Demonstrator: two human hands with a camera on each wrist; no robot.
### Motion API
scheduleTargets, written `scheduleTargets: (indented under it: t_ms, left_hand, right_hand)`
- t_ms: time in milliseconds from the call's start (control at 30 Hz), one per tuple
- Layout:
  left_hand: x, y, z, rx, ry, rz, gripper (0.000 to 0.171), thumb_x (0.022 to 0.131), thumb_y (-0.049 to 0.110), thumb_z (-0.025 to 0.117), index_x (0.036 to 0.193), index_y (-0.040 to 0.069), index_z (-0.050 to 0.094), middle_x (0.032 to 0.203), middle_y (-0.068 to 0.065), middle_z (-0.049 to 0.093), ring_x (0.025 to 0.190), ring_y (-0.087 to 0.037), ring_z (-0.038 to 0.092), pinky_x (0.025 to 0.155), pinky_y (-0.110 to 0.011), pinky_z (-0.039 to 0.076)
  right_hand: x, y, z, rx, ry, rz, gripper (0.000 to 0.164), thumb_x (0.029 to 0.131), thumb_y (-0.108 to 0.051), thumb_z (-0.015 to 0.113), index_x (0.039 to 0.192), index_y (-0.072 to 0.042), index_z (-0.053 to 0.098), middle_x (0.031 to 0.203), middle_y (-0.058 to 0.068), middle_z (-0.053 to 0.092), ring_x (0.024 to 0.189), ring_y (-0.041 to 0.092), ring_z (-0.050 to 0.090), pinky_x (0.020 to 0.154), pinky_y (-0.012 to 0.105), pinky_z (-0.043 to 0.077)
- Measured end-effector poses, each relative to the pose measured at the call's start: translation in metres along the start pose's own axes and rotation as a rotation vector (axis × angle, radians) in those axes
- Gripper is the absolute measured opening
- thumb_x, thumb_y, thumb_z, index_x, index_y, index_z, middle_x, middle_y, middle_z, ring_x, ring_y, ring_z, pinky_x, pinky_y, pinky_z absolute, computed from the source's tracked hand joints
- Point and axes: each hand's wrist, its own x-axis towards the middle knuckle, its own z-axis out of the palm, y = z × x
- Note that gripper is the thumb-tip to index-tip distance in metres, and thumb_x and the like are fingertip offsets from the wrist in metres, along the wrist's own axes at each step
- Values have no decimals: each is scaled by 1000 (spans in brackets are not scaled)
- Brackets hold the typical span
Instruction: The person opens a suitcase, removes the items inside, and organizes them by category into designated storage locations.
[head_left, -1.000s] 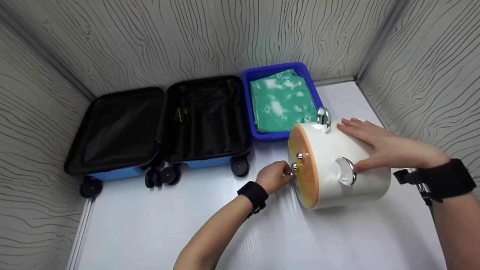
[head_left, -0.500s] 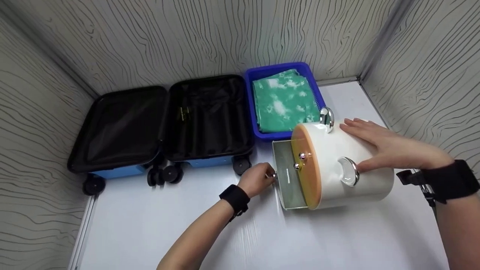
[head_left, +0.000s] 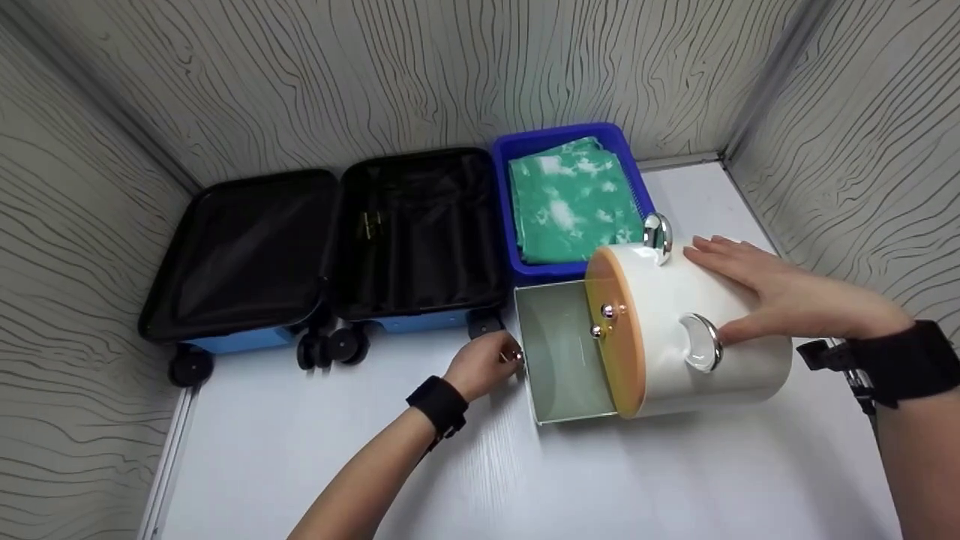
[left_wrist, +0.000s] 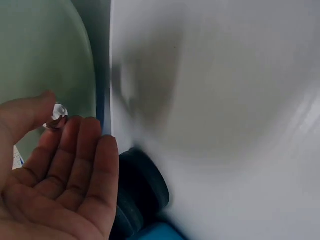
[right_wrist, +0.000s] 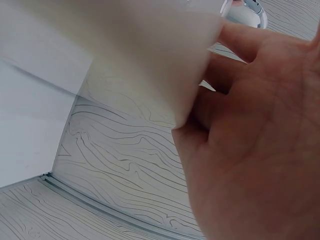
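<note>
A white rounded storage box (head_left: 664, 300) with an orange front panel (head_left: 626, 360) stands right of centre in the head view. From its front a clear drawer (head_left: 566, 352) sticks out to the left; only its bare bottom shows inside. My left hand (head_left: 480, 366) pinches the drawer's round silver knob (left_wrist: 59, 114) between thumb and fingertips. Two more silver knobs (head_left: 607, 310) sit on the panel. My right hand (head_left: 787, 292) rests on the box with fingers spread, its thumb beside a silver-edged handle (head_left: 703, 343). A second handle (head_left: 658, 238) is on the far side.
An open suitcase (head_left: 255, 247), black inside with blue sides, lies at the back left, its black wheels (head_left: 346, 346) toward me. Behind the drawer, a blue basket (head_left: 510, 139) holds a folded green-and-white cloth (head_left: 574, 202). Wood-grain panels (head_left: 420, 67) wall in the white table (head_left: 337, 420).
My left hand has moved left with the knob, and the drawer has slid out of the box. My right hand has stayed on the box.
</note>
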Motion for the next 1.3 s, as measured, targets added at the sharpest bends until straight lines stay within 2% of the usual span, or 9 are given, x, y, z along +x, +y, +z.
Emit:
scheduleTargets:
  t_ms: [100,200,300,400,600,800,1033,1200,1300]
  left_hand:
    - [-3,3,-8,47,-12,18,19,93,18,74,109,9,71,98,-4,73,89,-16,68,77,-31,54]
    - [-6,6,-23,97,-18,46,26,93,23,75,113,7,72,100,-5,73,91,-17,68,79,-33,55]
    - [-8,10,-45,121,-8,59,22,94,25,75,110,9,73,99,-3,71,89,-16,66,79,-34,54]
    - [-5,12,-70,147,32,59,19,96,25,73,109,12,74,99,-1,70,90,-15,65,80,-35,54]
    - [6,3,-119,224,129,-3,21,98,25,72,112,9,74,105,-4,70,93,-20,67,83,-37,55]
    - [18,-20,-155,272,139,-126,29,101,26,67,122,7,70,110,-10,69,96,-25,66,84,-42,54]
    - [33,-53,-175,310,120,-278,32,103,27,63,124,3,68,115,-16,68,97,-32,66,87,-47,53]
    - [41,-68,-181,321,114,-345,38,104,27,62,129,0,64,121,-20,66,102,-36,65,89,-50,52]
    - [44,-72,-184,322,103,-369,45,104,27,60,138,-2,58,130,-23,61,110,-38,63,93,-52,51]
  right_hand:
    - [1,1,0,-2,0,-4,109,75,-37,90,164,-25,28,170,8,18,155,40,7,116,69,10]
    - [1,1,1,-3,1,-8,110,74,-37,90,164,-24,28,170,8,18,155,41,7,116,69,10]
    - [2,2,0,-9,-5,-12,111,75,-38,90,164,-24,26,170,10,18,154,42,7,116,70,9]
    - [1,3,-1,-12,-8,-14,111,75,-38,89,165,-23,25,170,11,17,154,42,7,116,71,8]
    - [1,4,-1,-3,-12,-21,110,76,-39,88,165,-25,24,170,12,16,154,45,5,115,73,6]
    - [2,4,0,-9,-8,-32,109,77,-39,88,165,-25,25,170,11,17,154,43,7,115,72,7]
    - [2,5,0,-19,-6,-34,108,77,-41,88,164,-25,26,169,11,18,154,41,9,114,73,9]
    - [1,4,1,-12,3,-20,109,76,-41,88,164,-27,26,170,9,18,154,41,8,113,75,9]
    - [1,4,0,-6,5,-28,108,77,-41,88,164,-28,26,170,9,18,154,40,8,113,75,10]
